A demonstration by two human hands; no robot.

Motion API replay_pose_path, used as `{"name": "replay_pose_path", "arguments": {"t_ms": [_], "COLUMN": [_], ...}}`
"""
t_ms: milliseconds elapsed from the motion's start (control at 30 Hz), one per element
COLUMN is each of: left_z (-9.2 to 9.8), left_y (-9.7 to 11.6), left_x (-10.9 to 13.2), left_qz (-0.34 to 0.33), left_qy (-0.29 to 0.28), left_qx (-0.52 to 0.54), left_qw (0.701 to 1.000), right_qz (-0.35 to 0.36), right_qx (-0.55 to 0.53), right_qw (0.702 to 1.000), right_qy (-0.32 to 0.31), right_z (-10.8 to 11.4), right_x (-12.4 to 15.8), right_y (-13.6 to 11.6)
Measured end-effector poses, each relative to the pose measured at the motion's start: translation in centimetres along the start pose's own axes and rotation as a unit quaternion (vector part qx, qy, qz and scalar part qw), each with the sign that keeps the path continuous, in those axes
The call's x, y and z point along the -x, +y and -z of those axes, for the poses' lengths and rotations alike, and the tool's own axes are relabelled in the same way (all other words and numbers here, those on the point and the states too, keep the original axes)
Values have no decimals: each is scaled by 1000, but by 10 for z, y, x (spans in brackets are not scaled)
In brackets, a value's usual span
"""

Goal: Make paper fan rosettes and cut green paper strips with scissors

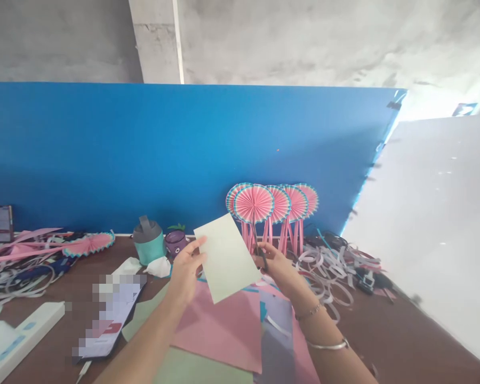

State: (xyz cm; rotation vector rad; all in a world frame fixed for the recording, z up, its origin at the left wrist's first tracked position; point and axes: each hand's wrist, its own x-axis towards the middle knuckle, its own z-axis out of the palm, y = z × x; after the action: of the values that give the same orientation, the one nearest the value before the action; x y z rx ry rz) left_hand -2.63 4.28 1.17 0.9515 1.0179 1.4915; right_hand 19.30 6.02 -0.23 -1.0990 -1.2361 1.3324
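My left hand (188, 269) pinches the left edge of a pale green paper sheet (226, 257) and holds it up above the table. At the sheet's right edge, my right hand (274, 262) is closed on dark scissors (260, 250) that point upward. Under both hands lie pink paper sheets (220, 325) and a pale green sheet (192, 368) on the brown table (384, 330).
Pink pleated paper fans (272, 205) on sticks lean against the blue board (176, 154). A teal cup (149, 242) and a purple pot (176, 242) stand behind my left hand. White paper strips (328, 266) pile at right; more strips and a flat fan (88, 243) lie left. A white board (436, 224) slants at right.
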Motion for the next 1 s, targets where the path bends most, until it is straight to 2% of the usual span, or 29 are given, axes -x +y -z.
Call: {"name": "replay_pose_path", "arguments": {"t_ms": [67, 233, 300, 367, 467, 533, 633, 700, 833, 1000], "left_z": [2, 9, 12, 14, 17, 18, 22, 24, 30, 38], "left_y": [-6, -21, -24, -27, -30, -33, -36, -38, -43, -52], "left_x": [1, 0, -1, 0, 4, 7, 12, 15, 17, 18], "left_qz": [9, -82, -85, -77, -44, 13, 97, 103, 75, 104], "left_qy": [1, 42, 39, 23, 4, -19, -85, -100, -97, -186], "left_qx": [-31, -105, -132, -122, -21, 40, 58, 48, 36, 19], "left_qw": [999, 990, 987, 989, 999, 999, 990, 989, 992, 977], "right_qz": [-10, -15, -17, -15, 18, 49, 60, 48, 23, 23], "right_qx": [8, -11, -2, 23, 24, 5, 1, 13, 7, -60], "right_qw": [1000, 999, 999, 999, 999, 998, 998, 998, 999, 998], "right_qy": [-13, -27, -28, -24, -22, -24, -30, -42, -47, 11], "right_z": [-4, -11, -14, -18, -24, -27, -29, -28, -18, -4], "right_x": [1, 3, 4, 4, 4, 6, 9, 13, 23, 32], "right_y": [2, 3, 4, 5, 9, 11, 13, 14, 22, 37]}}
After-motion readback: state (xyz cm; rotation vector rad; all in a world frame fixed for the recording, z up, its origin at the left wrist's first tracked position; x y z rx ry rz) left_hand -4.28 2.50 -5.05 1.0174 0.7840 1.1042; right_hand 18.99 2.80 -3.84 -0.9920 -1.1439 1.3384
